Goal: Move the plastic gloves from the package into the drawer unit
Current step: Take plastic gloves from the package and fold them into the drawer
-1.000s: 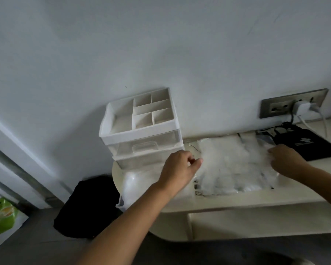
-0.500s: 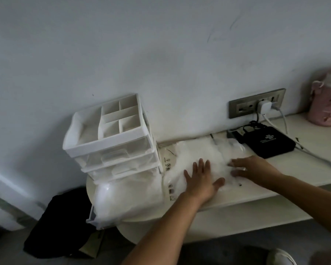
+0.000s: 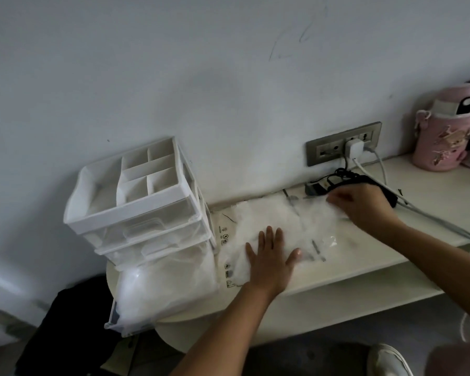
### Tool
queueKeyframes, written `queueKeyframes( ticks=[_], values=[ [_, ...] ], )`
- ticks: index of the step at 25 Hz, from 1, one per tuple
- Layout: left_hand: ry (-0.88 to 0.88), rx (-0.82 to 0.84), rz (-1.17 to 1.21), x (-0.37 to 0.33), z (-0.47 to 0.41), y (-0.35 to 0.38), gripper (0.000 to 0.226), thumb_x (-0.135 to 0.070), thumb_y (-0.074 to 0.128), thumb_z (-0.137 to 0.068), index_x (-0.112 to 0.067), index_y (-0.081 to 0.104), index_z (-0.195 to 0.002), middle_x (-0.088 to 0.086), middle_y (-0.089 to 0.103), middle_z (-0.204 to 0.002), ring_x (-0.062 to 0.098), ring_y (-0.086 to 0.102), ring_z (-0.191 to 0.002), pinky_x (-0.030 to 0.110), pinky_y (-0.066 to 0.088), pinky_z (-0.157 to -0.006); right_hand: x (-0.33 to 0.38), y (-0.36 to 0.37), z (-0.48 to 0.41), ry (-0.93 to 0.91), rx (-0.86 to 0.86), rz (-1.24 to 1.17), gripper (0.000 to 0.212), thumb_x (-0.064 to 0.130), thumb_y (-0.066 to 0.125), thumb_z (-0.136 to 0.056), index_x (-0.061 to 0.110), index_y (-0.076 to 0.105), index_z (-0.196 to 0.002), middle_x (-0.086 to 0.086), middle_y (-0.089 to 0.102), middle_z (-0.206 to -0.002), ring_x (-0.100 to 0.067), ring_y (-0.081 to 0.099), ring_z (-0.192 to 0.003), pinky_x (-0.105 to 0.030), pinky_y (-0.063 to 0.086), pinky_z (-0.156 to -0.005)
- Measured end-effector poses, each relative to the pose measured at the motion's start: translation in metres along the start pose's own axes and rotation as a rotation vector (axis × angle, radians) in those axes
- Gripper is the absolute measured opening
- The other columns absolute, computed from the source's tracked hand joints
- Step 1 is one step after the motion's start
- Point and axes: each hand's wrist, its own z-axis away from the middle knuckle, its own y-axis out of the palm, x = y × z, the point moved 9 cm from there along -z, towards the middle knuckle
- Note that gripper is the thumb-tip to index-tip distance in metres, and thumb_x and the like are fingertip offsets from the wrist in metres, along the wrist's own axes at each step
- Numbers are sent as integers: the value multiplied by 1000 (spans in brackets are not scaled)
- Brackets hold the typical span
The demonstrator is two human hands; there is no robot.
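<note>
As seen from the head, presses the left hand (image 3: 269, 256) flat on the near left part of the package (image 3: 224, 241), fingers straight and spread, thumb out to the right, gripping nothing. Reaches with the right hand (image 3: 364, 207) to the far right corner of that package, fingers curled down onto the film; cannot tell whether pinching or only touching. Package flat on the pale shelf (image 3: 364, 270), just right of the drawer unit (image 3: 136, 210), with crumpled white plastic gloves (image 3: 266, 221) showing through it. Bottom drawer (image 3: 113, 317) pulled out toward the camera and heaped with more white film; two upper drawers pushed in, divided tray on top. Behind the right hand, a black box (image 3: 392, 199), partly hidden, and grey cables (image 3: 432, 221) leading to a wall socket panel (image 3: 326, 151) with a white plug (image 3: 352, 149). Far right on the shelf, a pink bottle (image 3: 442, 139). Below the unit, a dark bag (image 3: 73, 321) on the floor.
</note>
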Motion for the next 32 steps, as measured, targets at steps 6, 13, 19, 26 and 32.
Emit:
queueKeyframes(
  ticks=[6,13,19,26,32],
  values=[
    [9,-83,216,-5,-7,-18,55,-41,31,-102,-4,33,-143,13,16,-158,23,9,-147,39,4,-118,6,-25,-7,167,33,-778,16,11,50,-96,15,63,-88,3,66,-76,-13,62,-75,-22,49,-66],
    [-143,140,1607,-26,-5,-41,114,-79,51,-52,-5,43,-138,12,50,-140,26,47,-129,39,37,-105,29,4,8,334,297,-1292,17,5,44,-94,1,61,-98,-12,69,-92,-17,70,-78,-24,57,-67],
    [11,258,1746,-47,7,-50,70,-59,85,-48,-15,69,-100,5,67,-105,15,64,-93,36,45,-88,43,41,22,407,394,-1498,32,5,30,-98,-5,59,-107,-17,71,-96,-20,71,-86,-27,59,-75],
    [-1,-289,1410,10,18,-114,12,-15,68,-85,-16,66,-74,-7,50,-46,4,41,-38,17,38,-40,45,68,37,527,529,-1514,61,53,38,-93,3,61,-121,-21,64,-117,-31,67,-96,-43,53,-88],
    [172,18,879,20,56,-174,7,-14,71,-82,-17,69,-88,-7,52,-53,5,38,-40,15,33,-36,69,81,54,513,846,-1312,87,74,60,-67,0,67,-114,-21,64,-117,-33,65,-104,-42,55,-83]
  ],
)
